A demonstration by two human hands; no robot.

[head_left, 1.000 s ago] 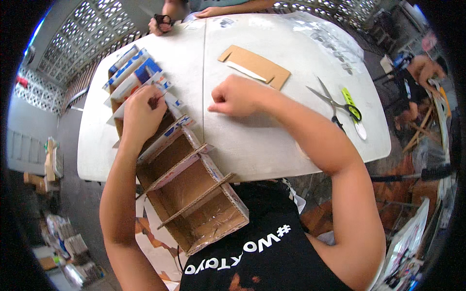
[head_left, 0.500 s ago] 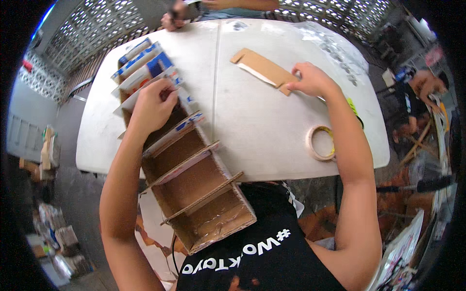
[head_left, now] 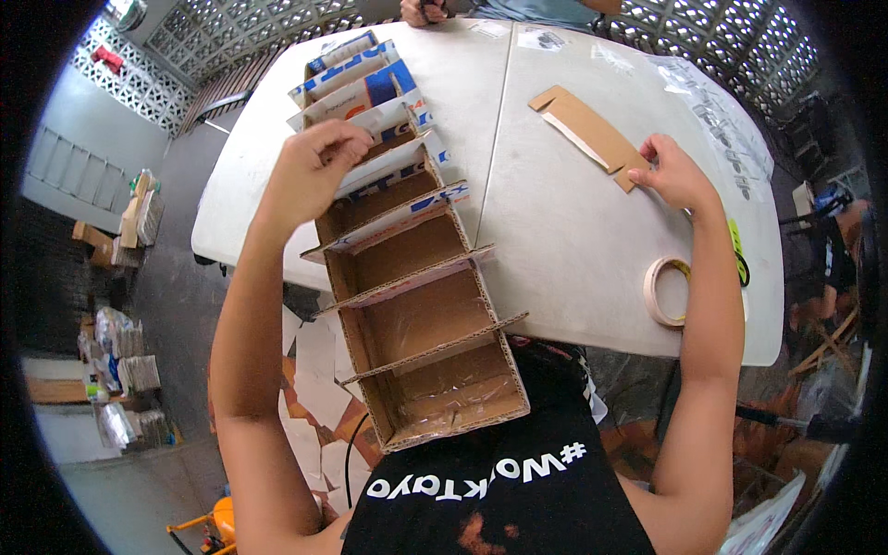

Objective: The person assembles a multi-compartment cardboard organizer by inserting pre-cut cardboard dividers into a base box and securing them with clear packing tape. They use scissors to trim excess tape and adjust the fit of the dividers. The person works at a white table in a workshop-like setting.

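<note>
A long cardboard box (head_left: 407, 305) with several cross dividers lies half on the white table (head_left: 564, 240) and half against my body. My left hand (head_left: 314, 171) pinches the top edge of a white and blue divider near the box's far end. My right hand (head_left: 675, 174) rests its fingers on the near end of a flat brown cardboard piece (head_left: 583, 131) with notched edges, lying on the table to the right. Whether it grips the piece or only touches it is unclear.
A roll of beige tape (head_left: 668, 292) lies near the table's right front edge, with green-handled scissors (head_left: 737, 252) partly hidden behind my right forearm. Another person's hands (head_left: 427, 11) are at the far edge. Clear plastic sheet (head_left: 717, 111) covers the far right corner. Cardboard scraps litter the floor.
My right hand moved from the table's middle out to the right, onto the brown cardboard piece. My left hand stayed on the box's dividers. The tape roll came into view.
</note>
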